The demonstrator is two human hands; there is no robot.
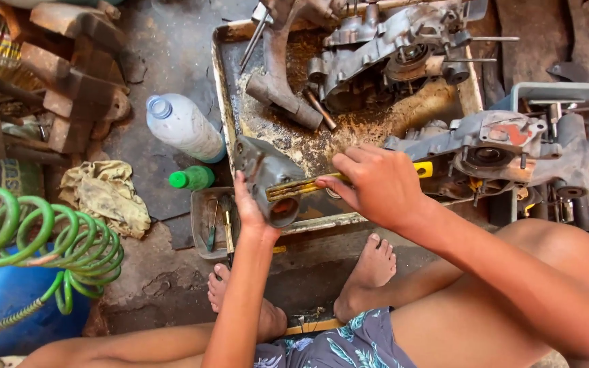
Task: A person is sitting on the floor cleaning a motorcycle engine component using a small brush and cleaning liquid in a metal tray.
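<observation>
My left hand (250,208) grips a small metal casing (267,177) over the oily tray (223,88), catching drips, while right-hand (376,184) fingers clasp a yellow-handled brush (308,185) scrubbing it.

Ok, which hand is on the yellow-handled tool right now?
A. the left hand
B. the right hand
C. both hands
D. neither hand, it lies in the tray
B: the right hand wraps the yellow-handled tool and lays it against the grey metal part, which the left hand steadies from below at the edge of the metal tray.
</observation>
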